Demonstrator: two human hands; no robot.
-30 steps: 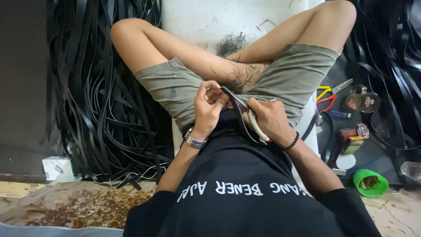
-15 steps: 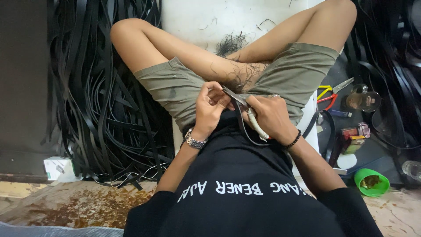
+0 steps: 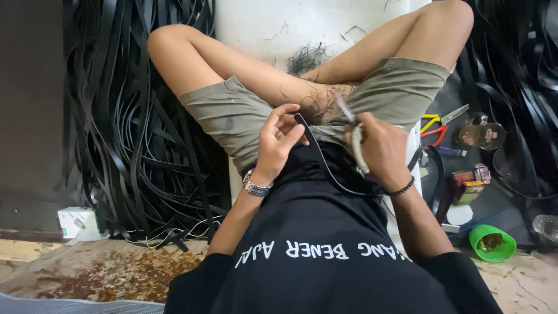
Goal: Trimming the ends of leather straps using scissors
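Head view: two hands work over the lap. The left hand (image 3: pixel 279 136) pinches the top end of one thin black strip (image 3: pixel 318 156), which runs diagonally down toward the right hand (image 3: pixel 381 148). That fist is clenched round one knife (image 3: pixel 354 136), blade pointing up and leftward. Piles of black strips (image 3: pixel 139 134) lie alongside.

Thin black strip (image 3: pixel 317 152) (curved) over lap

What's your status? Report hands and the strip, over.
Left hand pinching the black strip at its end. Right hand gripping a knife, blade up. Cut black strips heaped at left, nothing between the hands.
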